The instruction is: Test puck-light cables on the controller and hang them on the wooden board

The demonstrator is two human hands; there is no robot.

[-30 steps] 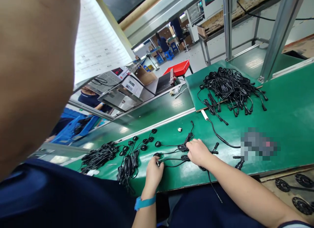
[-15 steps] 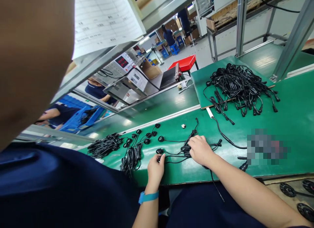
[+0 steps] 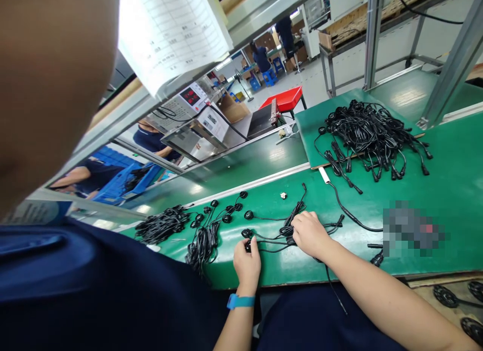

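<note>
Two bare hands in it: left hand (image 3: pixel 247 263) has thumb and fingers pinched together on one round black head (image 3: pixel 248 246), partly hidden by the fingers, not far in from the bench's near edge. Right hand (image 3: pixel 311 236) is curled over the coiled black cables (image 3: pixel 287 231), but its fingertips are buried in there, so can't tell if they're actually clamped. Can't count the coils under it either. Two more round heads, one just above the pinched one (image 3: pixel 246 233) and one farther toward the far edge (image 3: pixel 248 215). One thin lead (image 3: pixel 335 290) hangs over the near edge. Toward the left end of the green bench (image 3: pixel 271 187) there are two heaps: a cable bundle (image 3: pixel 204 245) with roughly eight heads fanned toward the far edge, and a flatter cable pile (image 3: pixel 164 225), strands uncountable. One small whitish bit (image 3: pixel 283 195) lies near the far edge. One white connector (image 3: pixel 323 175) sits just below the near edge of a raised green board (image 3: pixel 306 139); its cord runs into a pixelated patch (image 3: pixel 413 229), no idea what's under that. Big cable tangle (image 3: pixel 372 134) on the board, plugs spilling past its near edge, way too knotted to count.
</note>
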